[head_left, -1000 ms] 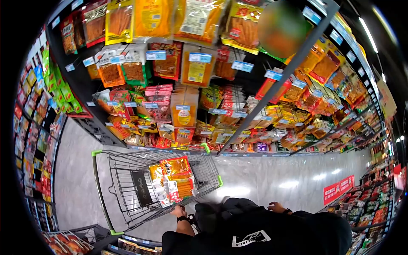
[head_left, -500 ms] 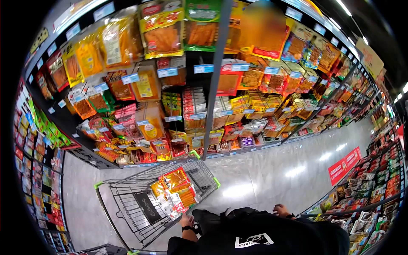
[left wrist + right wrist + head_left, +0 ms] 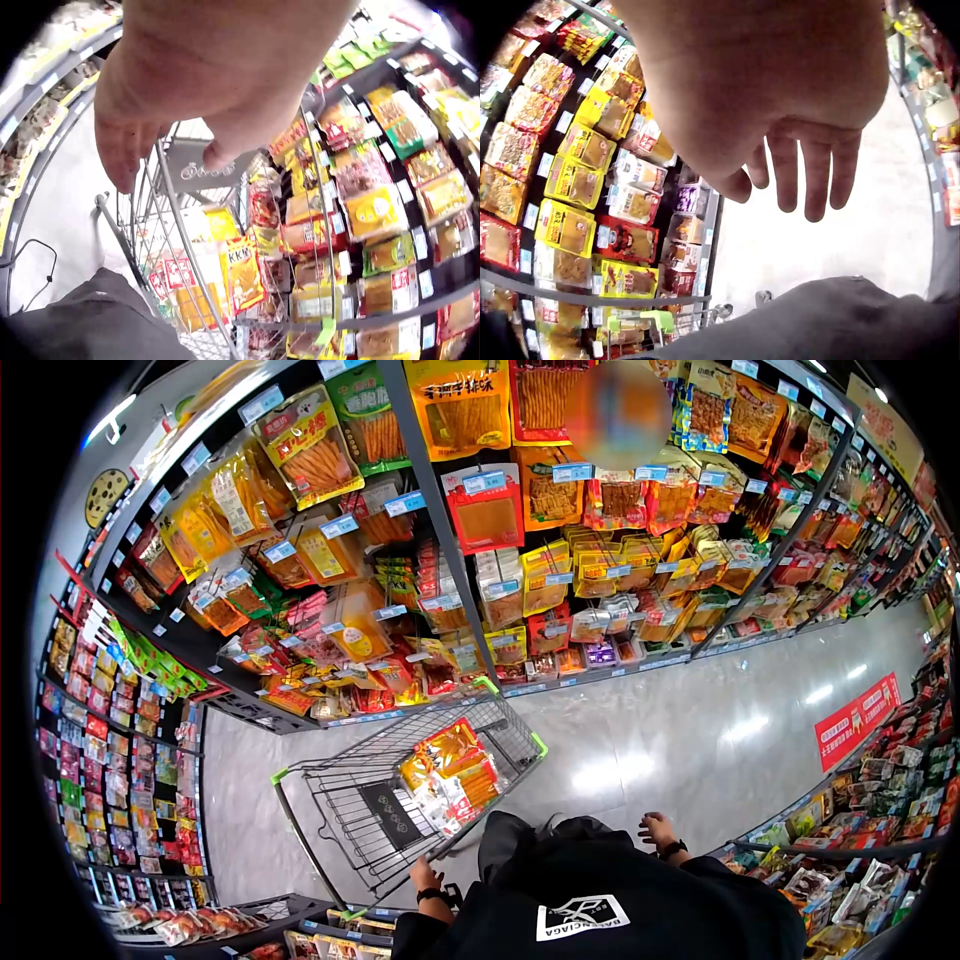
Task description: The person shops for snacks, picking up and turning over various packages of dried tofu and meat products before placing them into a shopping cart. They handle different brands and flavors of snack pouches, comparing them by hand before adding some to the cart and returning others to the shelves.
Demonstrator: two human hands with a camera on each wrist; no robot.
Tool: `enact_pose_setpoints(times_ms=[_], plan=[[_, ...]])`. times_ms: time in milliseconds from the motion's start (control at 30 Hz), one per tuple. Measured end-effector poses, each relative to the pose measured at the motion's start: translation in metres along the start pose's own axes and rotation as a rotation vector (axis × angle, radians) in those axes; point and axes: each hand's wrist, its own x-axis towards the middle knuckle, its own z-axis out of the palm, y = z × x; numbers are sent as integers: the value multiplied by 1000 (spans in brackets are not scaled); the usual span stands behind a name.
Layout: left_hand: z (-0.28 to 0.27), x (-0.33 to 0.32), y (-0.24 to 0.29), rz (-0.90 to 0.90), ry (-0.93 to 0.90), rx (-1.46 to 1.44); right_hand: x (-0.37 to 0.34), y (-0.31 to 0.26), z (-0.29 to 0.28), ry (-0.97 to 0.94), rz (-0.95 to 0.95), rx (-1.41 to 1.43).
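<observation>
My left hand [image 3: 425, 876] hangs right beside the near side rim of a wire shopping cart [image 3: 345, 768]. In the left wrist view the fingers [image 3: 124, 157] and thumb point loosely downward, overlapping the cart's side rail. Several flat food packs [image 3: 452, 772], yellow, red and clear, lie in the cart, one marked KKN [image 3: 244, 274]. My right hand [image 3: 656, 830] hangs by the body over the aisle floor. Its fingers [image 3: 817, 180] are straight and slightly spread in the right wrist view, holding nothing.
A long shelf with hanging snack packs [image 3: 485, 505] and blue-white price tags runs along the far side of the aisle. More packaged goods fill the left shelf [image 3: 110, 760] and right shelf [image 3: 870, 810]. A red floor sign [image 3: 858, 722] lies at right. Green corner caps [image 3: 487, 685] mark the cart's end.
The head view has turned right, so the shelves slide left. The cart and my left hand stay side by side. My right hand remains beside the body, fingers loose.
</observation>
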Motion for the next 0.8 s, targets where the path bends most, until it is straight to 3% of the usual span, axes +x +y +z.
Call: enact_pose_setpoints(times_ms=[67,267,333,600,800], plan=[[4,-37,25,-311,349,-358,0,-19,6,-25,-33,23],[-25,-62,-5,-261,247,-582,2,-36,16,-83,-124,54],[-32,-48,-20,-368,179,-684,-2,-32,16,-72,-101,41],[-10,-64,-17,-317,72,-631,7,14,-3,-36,61,41],[-10,-60,12,-351,23,-618,8,14,0,-21,44,47]])
